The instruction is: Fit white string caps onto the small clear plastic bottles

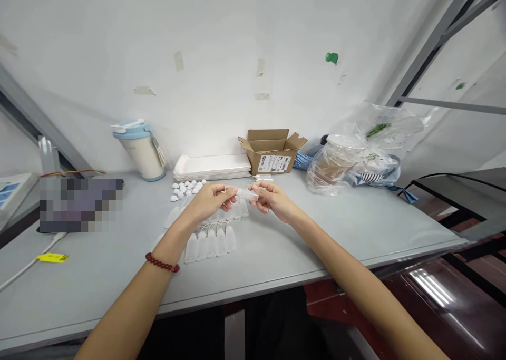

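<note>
Between my two hands, above the table, is a small translucent white tube-like piece. My left hand pinches its left end, and my right hand grips its right end with thumb and fingers. Below them lie rows of flat translucent white pieces with thin white cords at their tops; my left hand and forearm cover part of these. A cluster of small white caps or plugs sits just left of my left hand.
An open cardboard box and a stack of white flat boxes stand along the wall. At left are a tumbler, a blurred-out device and a cable with a yellow tag. Bagged cups lie to the right.
</note>
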The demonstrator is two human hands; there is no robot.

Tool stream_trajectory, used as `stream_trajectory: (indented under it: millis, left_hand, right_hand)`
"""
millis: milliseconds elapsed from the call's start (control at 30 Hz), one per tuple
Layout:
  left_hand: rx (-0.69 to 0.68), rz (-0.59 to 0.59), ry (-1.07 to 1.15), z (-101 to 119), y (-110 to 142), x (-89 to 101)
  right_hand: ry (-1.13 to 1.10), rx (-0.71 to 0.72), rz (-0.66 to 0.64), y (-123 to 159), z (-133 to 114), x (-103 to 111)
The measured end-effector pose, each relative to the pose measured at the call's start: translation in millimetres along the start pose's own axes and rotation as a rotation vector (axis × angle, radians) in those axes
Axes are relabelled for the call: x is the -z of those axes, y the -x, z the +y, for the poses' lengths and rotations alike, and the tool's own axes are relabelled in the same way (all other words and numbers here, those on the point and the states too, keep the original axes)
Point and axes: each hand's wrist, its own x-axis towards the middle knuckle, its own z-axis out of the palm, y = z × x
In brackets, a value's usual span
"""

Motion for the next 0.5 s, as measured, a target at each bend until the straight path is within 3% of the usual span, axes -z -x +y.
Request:
stream_trajectory:
  millis: [200, 500]
  left_hand:
    - [0.027, 0.048, -0.006, 0.7, 0.1, -2.2]
    - [-0.015, 0.115, -0.008, 7.1, 1.8, -5.6]
  right_hand:
    - [0.031, 0.063, 0.09, 0.8, -2.0, -1.3]
    - [0.085, 0.138, 0.078, 0.7, -1.6, 4.2]
